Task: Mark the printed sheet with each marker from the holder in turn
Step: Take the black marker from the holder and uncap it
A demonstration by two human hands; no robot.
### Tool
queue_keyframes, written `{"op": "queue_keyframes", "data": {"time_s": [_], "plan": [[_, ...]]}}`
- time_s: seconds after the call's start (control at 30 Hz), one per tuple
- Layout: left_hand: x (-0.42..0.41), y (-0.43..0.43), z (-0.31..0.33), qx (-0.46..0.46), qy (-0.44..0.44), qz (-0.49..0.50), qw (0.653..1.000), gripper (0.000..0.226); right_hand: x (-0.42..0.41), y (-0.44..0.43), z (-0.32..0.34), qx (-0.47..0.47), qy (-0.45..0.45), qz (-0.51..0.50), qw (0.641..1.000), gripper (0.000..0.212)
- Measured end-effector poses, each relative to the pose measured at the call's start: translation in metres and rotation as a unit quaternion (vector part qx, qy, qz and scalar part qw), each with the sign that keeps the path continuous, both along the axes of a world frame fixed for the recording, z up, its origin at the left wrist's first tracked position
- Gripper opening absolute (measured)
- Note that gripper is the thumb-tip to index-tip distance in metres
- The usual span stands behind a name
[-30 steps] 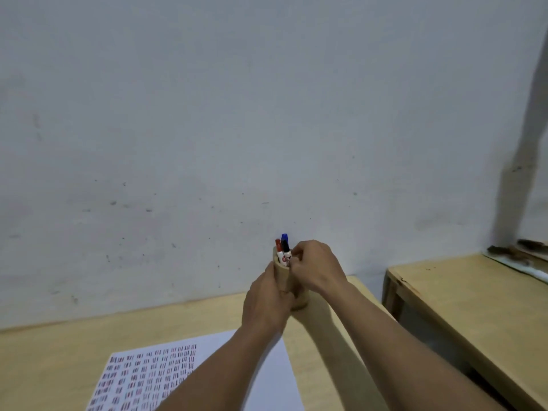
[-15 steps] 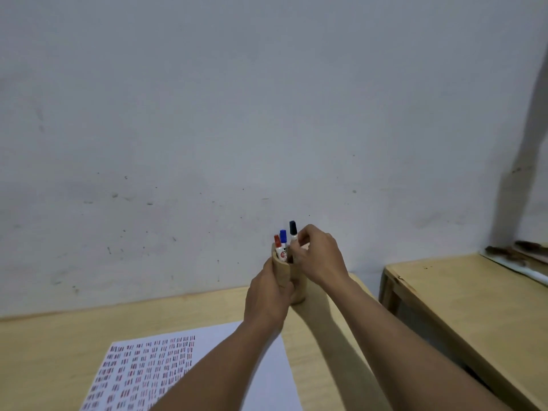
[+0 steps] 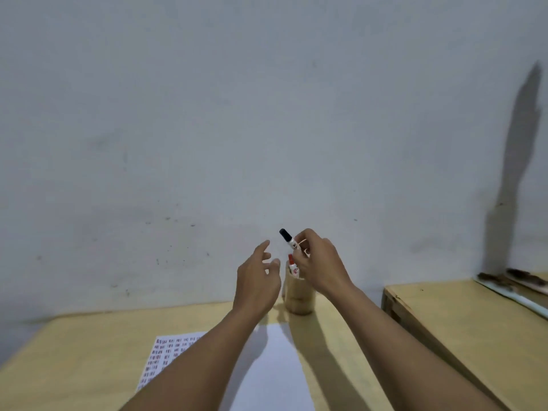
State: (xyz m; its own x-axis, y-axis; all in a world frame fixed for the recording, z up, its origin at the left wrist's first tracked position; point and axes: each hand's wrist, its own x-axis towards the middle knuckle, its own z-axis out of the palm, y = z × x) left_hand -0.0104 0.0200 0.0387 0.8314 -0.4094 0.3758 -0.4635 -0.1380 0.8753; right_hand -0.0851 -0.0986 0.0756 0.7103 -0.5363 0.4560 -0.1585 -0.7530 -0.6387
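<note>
A round wooden holder [image 3: 299,298] stands on the table near the wall. A red-capped marker [image 3: 292,264] sticks up out of it. My right hand [image 3: 318,264] is above the holder, closed on a black-capped marker [image 3: 288,238] that is lifted clear and tilted left. My left hand [image 3: 257,280] hovers just left of the holder with its fingers spread, touching nothing. The printed sheet [image 3: 268,369] lies in front of the holder, partly hidden by my left forearm; rows of red and dark marks cover its left side.
The wooden table [image 3: 74,366] ends at a grey wall [image 3: 207,129] behind the holder. A second wooden table [image 3: 474,327] stands to the right across a narrow gap, with a pale strip [image 3: 510,289] lying along its far edge.
My right hand has pulled the black-capped marker up out of the holder. My left hand has let go of the holder and opened. The blue-capped marker is no longer visible.
</note>
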Motion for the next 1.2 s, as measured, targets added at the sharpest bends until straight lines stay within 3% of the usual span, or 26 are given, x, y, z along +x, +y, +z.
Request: {"op": "queue_keyframes", "data": {"time_s": [0.13, 0.27, 0.37, 0.43, 0.53, 0.6, 0.67, 0.73, 0.77, 0.87, 1.2], "plan": [[-0.005, 0.031, 0.023, -0.102, 0.065, -0.045, 0.992, 0.029, -0.010, 0.025, 0.001, -0.065, 0.043, 0.024, 0.997, 0.018], [-0.008, 0.058, 0.033, -0.118, 0.080, -0.054, 0.988, 0.014, -0.018, 0.048, 0.006, -0.102, 0.069, 0.029, 0.992, 0.021], [-0.010, 0.075, 0.033, -0.143, 0.097, -0.044, 0.984, 0.011, -0.024, 0.068, 0.004, -0.104, 0.009, 0.009, 0.994, 0.024], [-0.008, 0.086, 0.029, -0.155, 0.110, -0.030, 0.981, 0.011, -0.030, 0.089, 0.000, -0.059, -0.053, -0.029, 0.996, 0.010], [-0.005, 0.104, 0.022, -0.161, 0.124, -0.023, 0.979, 0.010, -0.034, 0.122, -0.009, 0.120, -0.044, -0.035, 0.991, 0.035], [-0.003, 0.118, 0.017, -0.153, 0.130, -0.039, 0.979, 0.012, -0.034, 0.138, -0.012, 0.353, -0.070, 0.011, 0.933, 0.036], [-0.004, 0.130, 0.014, -0.136, 0.133, -0.058, 0.980, 0.012, -0.032, 0.147, -0.014, 0.560, -0.110, 0.065, 0.818, 0.027], [-0.003, 0.140, 0.011, -0.124, 0.134, -0.073, 0.981, 0.012, -0.028, 0.154, -0.017, 0.663, -0.133, 0.105, 0.729, 0.023], [-0.003, 0.144, 0.010, -0.117, 0.131, -0.076, 0.981, 0.012, -0.026, 0.156, -0.020, 0.680, -0.138, 0.117, 0.710, 0.020], [-0.002, 0.154, 0.008, -0.101, 0.121, -0.070, 0.985, 0.014, -0.021, 0.166, -0.026, 0.667, -0.147, 0.127, 0.719, 0.012], [0.001, 0.171, 0.000, -0.068, 0.110, -0.030, 0.991, 0.024, -0.009, 0.185, -0.046, 0.600, -0.202, 0.133, 0.762, 0.015]]}}
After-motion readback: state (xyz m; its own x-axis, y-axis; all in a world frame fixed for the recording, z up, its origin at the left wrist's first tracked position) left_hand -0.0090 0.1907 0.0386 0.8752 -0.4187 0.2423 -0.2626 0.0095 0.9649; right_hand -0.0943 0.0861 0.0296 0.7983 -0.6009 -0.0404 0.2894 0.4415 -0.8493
